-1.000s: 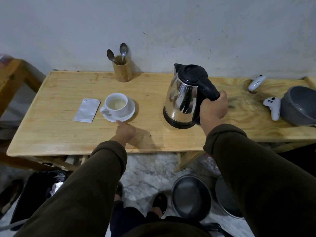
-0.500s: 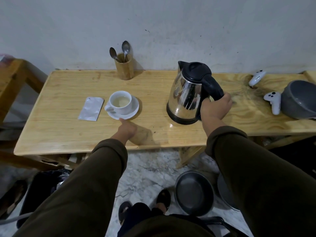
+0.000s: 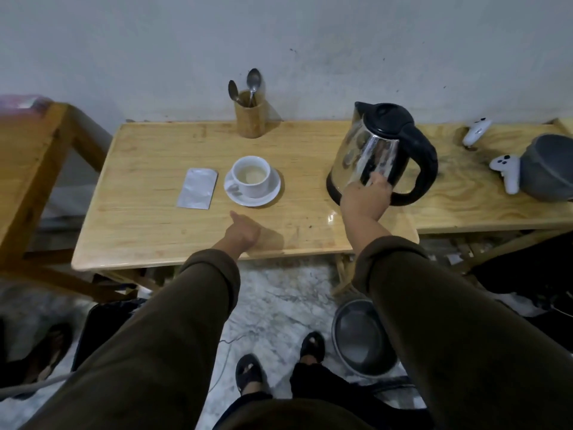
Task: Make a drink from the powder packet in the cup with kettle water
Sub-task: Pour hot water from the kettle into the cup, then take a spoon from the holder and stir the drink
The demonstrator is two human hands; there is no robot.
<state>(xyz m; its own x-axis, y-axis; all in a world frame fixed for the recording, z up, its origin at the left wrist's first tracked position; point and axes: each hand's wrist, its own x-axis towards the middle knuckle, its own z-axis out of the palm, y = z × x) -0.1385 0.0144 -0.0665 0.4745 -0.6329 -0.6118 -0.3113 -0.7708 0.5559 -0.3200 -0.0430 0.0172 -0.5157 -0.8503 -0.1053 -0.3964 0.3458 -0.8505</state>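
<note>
packet (image 3: 197, 193) left of cup (image 3: 251, 175), kettle (image 3: 379, 152) right

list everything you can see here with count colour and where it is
table: 1, light wood, against the wall
cup: 1, white, on the saucer, pale liquid inside
saucer: 1, white, mid table
powder packet: 1, silver, flat, left of the saucer
kettle: 1, steel with black lid and handle, right of the cup
spoon holder: 1, wooden, table's back edge
spoons: 2, metal, standing in the holder
controllers: 2, white, far right of the table
bowl: 1, grey, right edge
pans: at least 1, dark, on the floor
left hand: empty, resting on the table near the saucer
right hand: at the kettle's body, off the handle
</note>
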